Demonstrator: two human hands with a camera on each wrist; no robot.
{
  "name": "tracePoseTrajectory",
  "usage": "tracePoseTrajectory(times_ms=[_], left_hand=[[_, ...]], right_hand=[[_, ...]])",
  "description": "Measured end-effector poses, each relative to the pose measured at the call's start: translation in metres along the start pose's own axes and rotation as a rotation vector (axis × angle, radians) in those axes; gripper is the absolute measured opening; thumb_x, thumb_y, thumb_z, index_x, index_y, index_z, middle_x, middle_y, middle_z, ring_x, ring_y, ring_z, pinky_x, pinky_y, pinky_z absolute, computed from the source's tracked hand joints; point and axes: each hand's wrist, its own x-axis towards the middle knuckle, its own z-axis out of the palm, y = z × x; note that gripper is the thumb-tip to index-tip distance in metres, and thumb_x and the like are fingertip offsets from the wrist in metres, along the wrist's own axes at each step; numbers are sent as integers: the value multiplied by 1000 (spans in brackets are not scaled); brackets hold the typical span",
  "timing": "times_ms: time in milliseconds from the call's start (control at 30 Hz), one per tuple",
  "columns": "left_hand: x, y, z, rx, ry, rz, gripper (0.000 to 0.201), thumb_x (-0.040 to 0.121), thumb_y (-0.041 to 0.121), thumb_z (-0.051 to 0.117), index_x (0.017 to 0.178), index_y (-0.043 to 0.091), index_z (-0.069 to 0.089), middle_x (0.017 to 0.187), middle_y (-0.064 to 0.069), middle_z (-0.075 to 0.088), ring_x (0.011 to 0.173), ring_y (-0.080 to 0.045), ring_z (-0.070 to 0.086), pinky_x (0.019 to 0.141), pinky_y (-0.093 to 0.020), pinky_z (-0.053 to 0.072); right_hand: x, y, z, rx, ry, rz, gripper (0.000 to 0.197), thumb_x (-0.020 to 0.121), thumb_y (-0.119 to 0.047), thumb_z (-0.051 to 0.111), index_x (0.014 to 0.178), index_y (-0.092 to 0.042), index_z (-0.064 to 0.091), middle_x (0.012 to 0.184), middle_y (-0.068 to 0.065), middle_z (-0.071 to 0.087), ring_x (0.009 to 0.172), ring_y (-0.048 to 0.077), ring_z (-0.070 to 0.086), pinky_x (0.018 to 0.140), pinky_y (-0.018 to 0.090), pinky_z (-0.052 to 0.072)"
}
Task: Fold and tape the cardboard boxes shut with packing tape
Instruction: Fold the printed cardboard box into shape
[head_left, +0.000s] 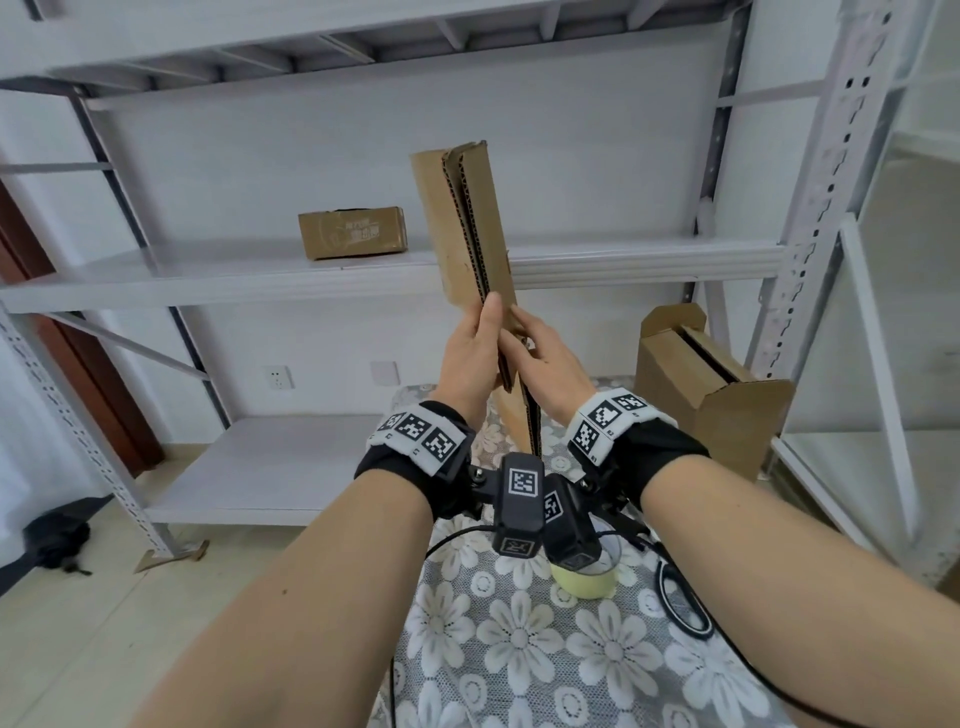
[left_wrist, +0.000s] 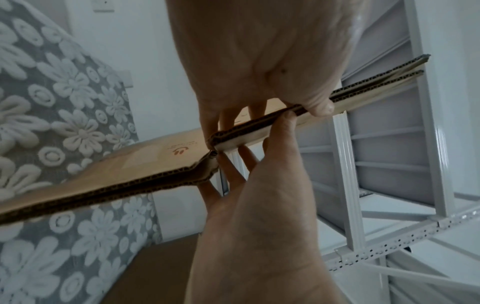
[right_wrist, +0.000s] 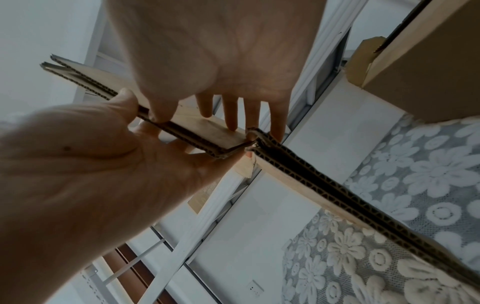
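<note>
- Both hands are raised before the chest, with a flattened box (head_left: 470, 228) pressed between them; its long axis runs from about 6 o'clock, near the wrists, up to 12 o'clock, tilted slightly toward 11.
- Left hand (head_left: 470, 358) is laid on the box's left face at about 9 o'clock of the card, thumb along the near edge and fingers spread nearly straight across the far side; it is seen flat against the card rather than curled round it.
- Between the palms, the box is seen edge-on as two corrugated layers with a slit between them; a notch between flaps lies just at the fingertips.
- Right hand (head_left: 545, 361) is set on the right face at about 3 o'clock, thumb on the edge beside the left thumb, fingers extended along the card.
- Neither hand is judged nearer: both meet the lower third, so the layers could be pulled apart sideways, toward 9 and 3, to open the box.
- Tape (head_left: 582, 582) lies on the cloth at 6 o'clock, below the wrists.
</note>
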Motion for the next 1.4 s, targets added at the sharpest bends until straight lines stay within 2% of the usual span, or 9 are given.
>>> tracePoseTrajectory(times_ms=[233, 400, 567, 733, 833, 967, 1100, 1267, 1400], left_hand=[[0, -1, 5, -85, 1, -50, 50, 101, 52, 33, 136, 21, 52, 122, -4, 66, 113, -22, 63, 86, -35, 53], [1, -5, 5, 74, 116, 41, 36, 94, 53, 37, 105, 30, 62, 113, -4, 69, 108, -21, 65, 97, -48, 50], [4, -5, 7, 238, 221, 123, 15, 98, 16, 45, 106, 16, 58, 102, -8, 67, 92, -22, 61, 89, -37, 50], [4, -10, 7, 359, 284, 101, 33, 97, 5, 44, 128, 5, 54, 122, -13, 62, 114, -29, 57, 101, -37, 44], [5, -4, 1, 423, 327, 179, 36, 99, 7, 43, 134, 7, 52, 127, -11, 61, 118, -26, 55, 105, -37, 41], [2, 2, -7, 529, 390, 276, 35, 99, 5, 44, 132, 7, 55, 122, -12, 64, 112, -26, 58, 96, -28, 41], [2, 3, -21, 576, 466, 323, 34, 98, 5, 43, 127, 10, 59, 111, -11, 68, 101, -29, 62, 93, -37, 50], [-4, 0, -41, 651, 530, 367, 42, 96, -1, 42, 129, 16, 60, 108, -6, 70, 100, -25, 62, 85, -17, 40], [-18, -9, -50, 725, 555, 296, 55, 92, -5, 40, 133, 27, 59, 112, -7, 69, 103, -27, 61, 89, -26, 45]], right_hand=[[2, 3, 0, -31, 17, 45, 70, 91, -58, 44, 149, -25, 23, 143, 6, 34, 126, 20, 44, 107, 40, 39], [0, 2, -3, -96, 138, 18, 58, 96, -45, 43, 145, -19, 29, 139, 10, 42, 125, 23, 44, 102, 35, 36], [6, 3, -7, -127, 223, 63, 46, 100, -33, 33, 142, -13, 36, 131, 13, 54, 116, 29, 53, 96, 38, 43], [7, 2, -16, -209, 262, 48, 37, 102, -31, 33, 117, -9, 58, 106, 14, 65, 96, 33, 59, 77, 34, 44], [3, 6, -22, -164, 360, 63, 36, 103, -28, 34, 116, -4, 58, 104, 16, 65, 95, 33, 59, 73, 31, 40], [-3, 6, -29, -123, 426, 53, 36, 103, -26, 35, 123, -5, 55, 110, 13, 64, 100, 29, 59, 75, 24, 36], [-5, 8, -29, -95, 441, 20, 36, 103, -26, 36, 125, -5, 55, 112, 10, 64, 102, 26, 60, 79, 23, 38], [-13, 17, -30, -71, 443, -28, 32, 103, -23, 38, 120, -6, 58, 106, 13, 66, 96, 28, 60, 80, 31, 44], [-30, 38, -28, -100, 431, 5, 32, 102, -22, 39, 121, -5, 58, 109, 12, 66, 99, 27, 60, 80, 26, 42]])
